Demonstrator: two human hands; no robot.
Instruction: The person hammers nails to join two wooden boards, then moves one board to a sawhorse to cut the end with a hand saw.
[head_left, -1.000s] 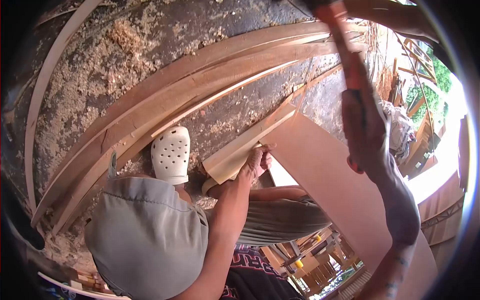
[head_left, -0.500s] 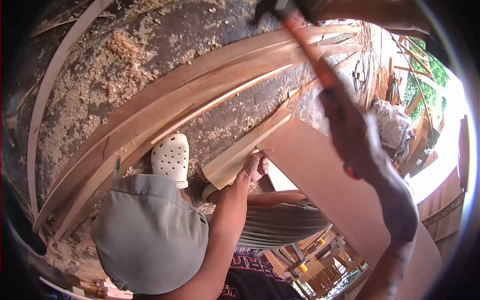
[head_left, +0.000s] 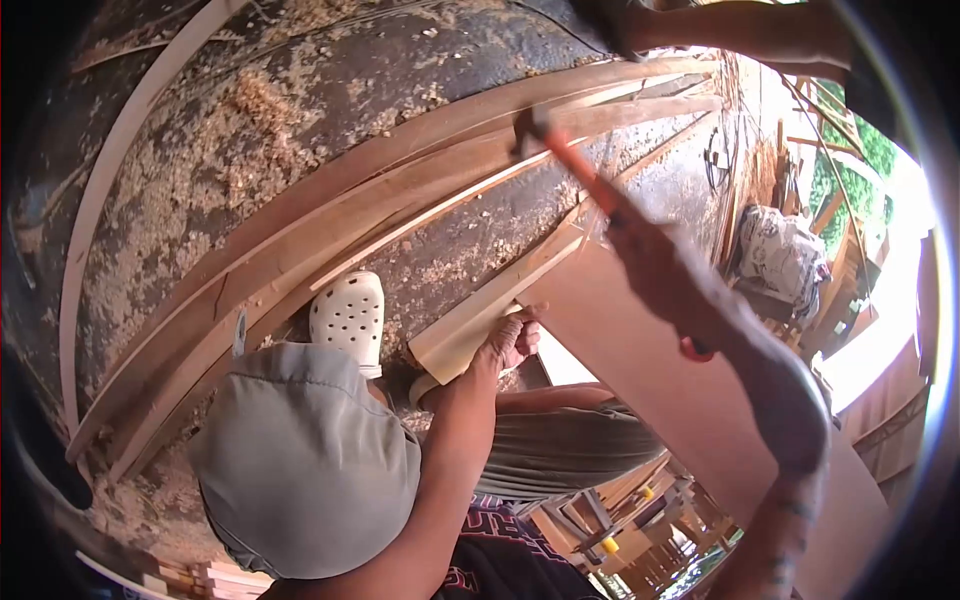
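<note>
The left hand (head_left: 515, 340) has its fingers curled in, the tips at the seam between the strip (head_left: 468, 328) and the panel (head_left: 650, 330); whether they pinch anything small, I cannot tell. The right hand (head_left: 655, 265) is clenched round the hammer (head_left: 573, 158), whose head is beyond the left fingertips. Nearer the wrist than those tips is a clog (head_left: 348, 315); farther out lie beams (head_left: 340, 215). A swing off line could catch the left fingertips, so close to the seam. With one hand steadying it, the strip could skid under a glancing blow.
</note>
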